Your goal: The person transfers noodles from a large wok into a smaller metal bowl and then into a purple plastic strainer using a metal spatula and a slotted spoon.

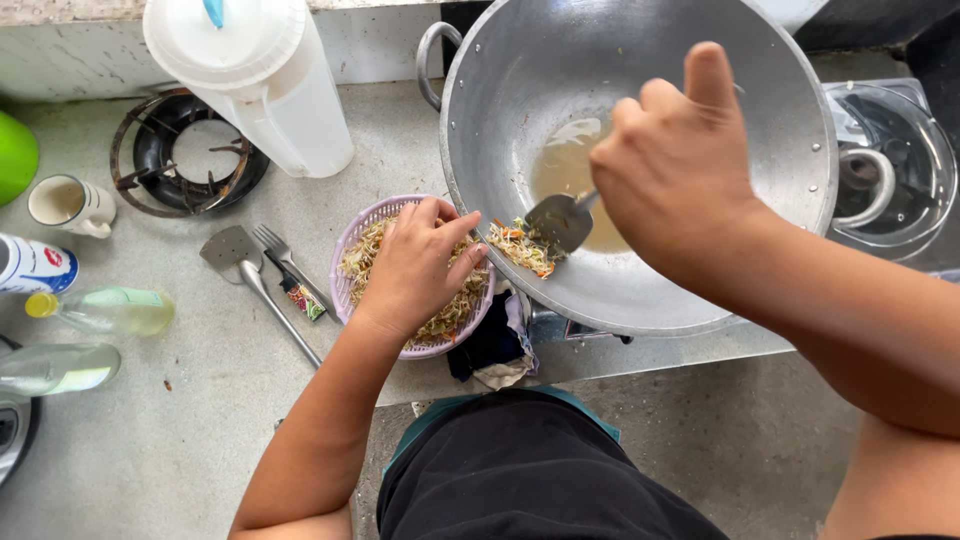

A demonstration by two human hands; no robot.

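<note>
The right hand point(675, 165) grips a metal spoon point(560, 218), scraping shredded vegetables point(520, 245) from the big silver wok point(640, 150). The left hand point(415, 265) holds the pink plastic basket point(352, 240). Next comes a careful push over the rim.

The wok point(640, 150) is dull silver, holding pale brown liquid point(570, 175) and shredded vegetables point(520, 245) in cream, orange and green. Left of it, the basket point(352, 250) is lilac. Far left stands a white jug point(255, 80) (blue-tipped lid); a bright green object point(15, 155) shows at the edge.
</note>
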